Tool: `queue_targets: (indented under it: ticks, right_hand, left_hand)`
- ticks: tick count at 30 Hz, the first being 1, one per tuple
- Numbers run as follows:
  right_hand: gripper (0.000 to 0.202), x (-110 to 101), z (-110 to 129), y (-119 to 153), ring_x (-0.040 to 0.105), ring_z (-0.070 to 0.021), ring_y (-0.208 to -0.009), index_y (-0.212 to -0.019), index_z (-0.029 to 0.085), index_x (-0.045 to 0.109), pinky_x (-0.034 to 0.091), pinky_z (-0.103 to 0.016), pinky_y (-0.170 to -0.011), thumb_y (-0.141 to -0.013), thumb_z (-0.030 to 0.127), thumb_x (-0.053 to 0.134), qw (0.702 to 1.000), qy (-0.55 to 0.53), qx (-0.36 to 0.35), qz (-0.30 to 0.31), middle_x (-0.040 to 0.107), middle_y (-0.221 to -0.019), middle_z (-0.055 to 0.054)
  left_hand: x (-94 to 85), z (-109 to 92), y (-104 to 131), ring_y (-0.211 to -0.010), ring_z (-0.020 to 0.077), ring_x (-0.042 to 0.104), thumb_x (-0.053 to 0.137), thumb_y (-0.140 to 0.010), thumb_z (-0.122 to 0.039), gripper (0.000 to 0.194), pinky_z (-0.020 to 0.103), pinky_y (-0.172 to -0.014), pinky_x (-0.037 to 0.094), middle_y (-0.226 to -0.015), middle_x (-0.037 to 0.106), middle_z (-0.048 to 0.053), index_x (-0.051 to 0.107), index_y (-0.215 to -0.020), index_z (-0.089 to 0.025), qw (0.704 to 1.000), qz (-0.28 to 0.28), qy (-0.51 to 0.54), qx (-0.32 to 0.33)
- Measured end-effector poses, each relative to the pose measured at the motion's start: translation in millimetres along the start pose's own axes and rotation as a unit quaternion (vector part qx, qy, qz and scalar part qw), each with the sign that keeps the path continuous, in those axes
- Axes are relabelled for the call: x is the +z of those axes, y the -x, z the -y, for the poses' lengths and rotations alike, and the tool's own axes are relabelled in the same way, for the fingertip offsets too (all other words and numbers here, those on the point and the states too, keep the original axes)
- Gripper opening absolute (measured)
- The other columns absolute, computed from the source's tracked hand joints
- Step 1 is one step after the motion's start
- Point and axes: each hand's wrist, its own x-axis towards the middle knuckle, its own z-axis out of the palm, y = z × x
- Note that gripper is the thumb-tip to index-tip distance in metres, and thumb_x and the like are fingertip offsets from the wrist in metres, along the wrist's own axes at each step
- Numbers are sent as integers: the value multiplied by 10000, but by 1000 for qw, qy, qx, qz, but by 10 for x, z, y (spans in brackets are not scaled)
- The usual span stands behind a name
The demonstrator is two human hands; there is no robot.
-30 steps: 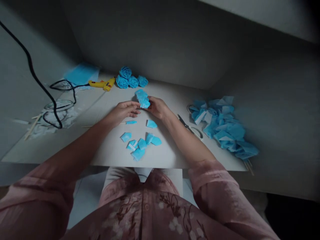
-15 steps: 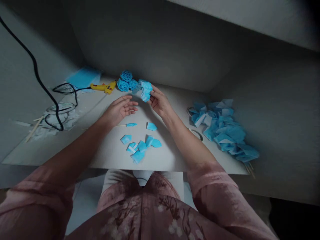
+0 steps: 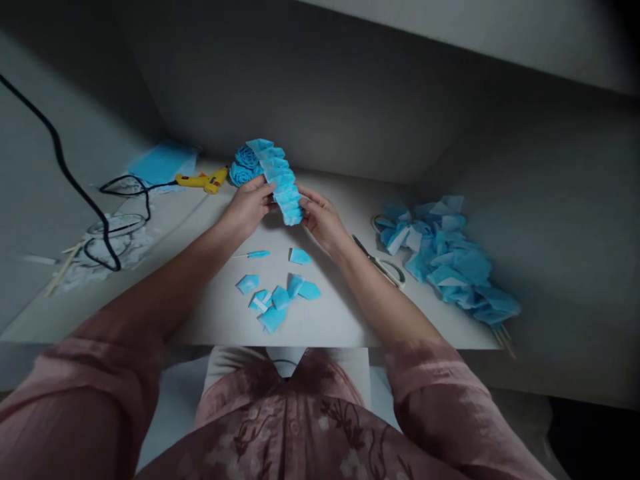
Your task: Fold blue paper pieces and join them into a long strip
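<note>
A yellow glue gun point(image 3: 203, 181) lies left of blue rosettes point(image 3: 243, 175). The left hand point(image 3: 247, 208) pinches a pleated blue strip point(image 3: 281, 179) above the bench point(image 3: 330, 327); the right hand's point(image 3: 324, 220) fingers clamp its lower right edge. Scissors point(image 3: 371, 256) lie farther right.

Craft corner

I am working in a craft nook, home or workshop I cannot tell: plain walls point(image 3: 320, 87) are boxing in a pale table point(image 3: 330, 320), a yellow glue gun point(image 3: 203, 181) is lying upper left beside rolled blue flowers point(image 3: 244, 175), scissors point(image 3: 373, 257) are lying right of centre, and I am holding a pleated blue strip point(image 3: 281, 179).
</note>
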Motion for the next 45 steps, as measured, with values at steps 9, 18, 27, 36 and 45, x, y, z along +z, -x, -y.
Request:
queue_targets:
  ticks: [9,18,27,36,45]
  right_hand:
    - [421,-136,-107,20,741,-191,-981,-1135,236,768,627,-351,-938,-879,566,826,1000,-11,24,-3,808,-1076,-37]
    - [526,-176,-189,-11,646,-148,-800,-997,230,778,550,-293,-744,-617,535,977,998,-55,-5,-35,747,-864,23]
    - [534,-248,-260,-88,665,-175,-903,-1083,243,758,570,-311,-764,-780,669,870,999,20,-29,-15,732,-967,-20]
    - [168,-418,188,293,653,-186,-827,-997,198,808,427,-317,-761,-949,309,692,867,477,-19,144,794,-903,-34]
    - [77,-260,234,436,625,-171,-801,-931,212,737,380,-300,-729,-854,207,745,816,526,44,234,745,-872,-12]
  left_hand:
    - [72,247,35,-971,232,772,764,-933,-394,256,334,-823,628,-1051,804,92,676,-1047,-182,999,-2,-32,5]
    - [-12,297,6,-869,241,771,746,-971,-445,292,329,-748,631,-927,784,98,672,-1029,-169,996,58,47,-52]
    - [-111,305,-32,-997,251,768,722,-805,-106,385,370,-869,629,-1026,764,68,696,-1185,-165,996,82,4,-20]
    - [-212,346,-112,-901,215,749,687,-813,-151,341,321,-764,595,-996,751,52,671,-1152,-183,998,58,5,-8]
    - [-207,311,-80,-804,185,688,737,-805,-197,366,310,-725,552,-957,711,27,648,-1160,-213,998,67,15,-6]
